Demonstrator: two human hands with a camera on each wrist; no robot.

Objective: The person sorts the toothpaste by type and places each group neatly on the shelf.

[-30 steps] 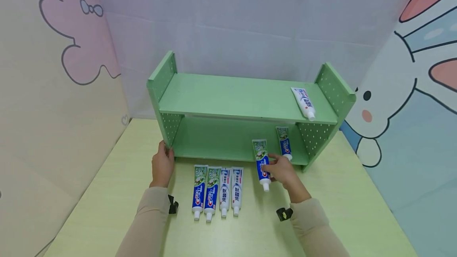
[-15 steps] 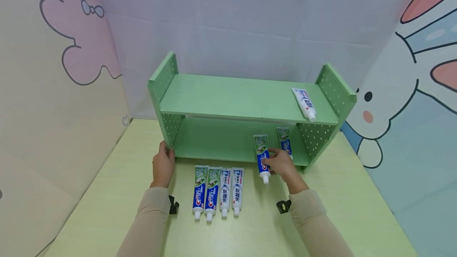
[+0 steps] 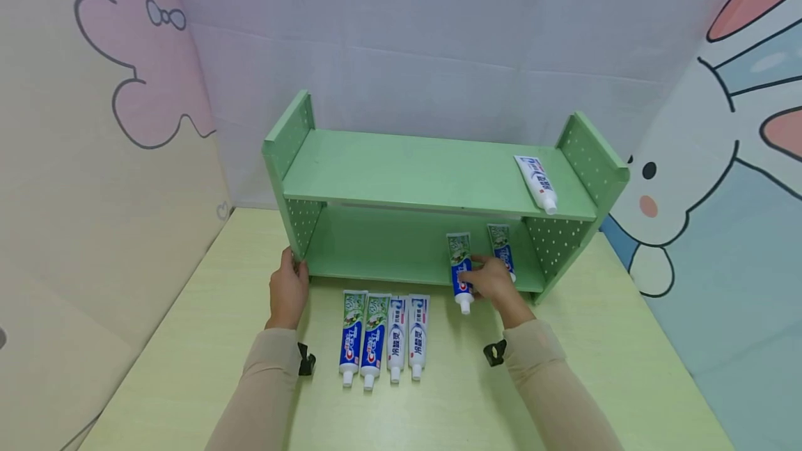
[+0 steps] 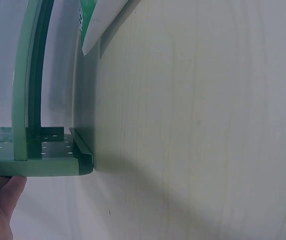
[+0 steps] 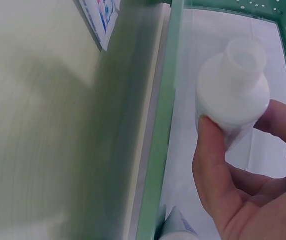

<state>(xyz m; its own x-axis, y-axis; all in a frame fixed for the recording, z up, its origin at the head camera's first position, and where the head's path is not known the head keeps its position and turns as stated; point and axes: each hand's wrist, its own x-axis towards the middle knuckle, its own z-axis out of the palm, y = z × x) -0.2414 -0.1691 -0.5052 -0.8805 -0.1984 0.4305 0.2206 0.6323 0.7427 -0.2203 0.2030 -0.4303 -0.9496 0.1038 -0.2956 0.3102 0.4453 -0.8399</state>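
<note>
My right hand (image 3: 496, 284) pinches a blue-and-green toothpaste tube (image 3: 459, 252) between thumb and fingers, cap toward me, at the lower level's front edge. In the right wrist view its white cap end (image 5: 233, 95) faces the camera. My left hand (image 3: 289, 294) grips the left side panel (image 3: 289, 221) of the green two-level shelf (image 3: 401, 167); the left wrist view shows fingers below that panel. Another blue-and-green tube (image 3: 501, 249) lies on the lower level, right of the held one. On the top level, at the right, lies a white toothpaste tube (image 3: 536, 183).
On the table (image 3: 188, 339) before the shelf lie two blue-and-green tubes (image 3: 374, 339) and two white tubes (image 3: 418, 336) in a row, caps toward me. The right side panel (image 3: 592, 165) rises beyond my right hand. A pale curtain (image 3: 426, 40) hangs behind.
My right hand has carried the toothpaste tube forward, so that its far end now overlaps the lower level more. My left hand keeps its grip on the side panel.
</note>
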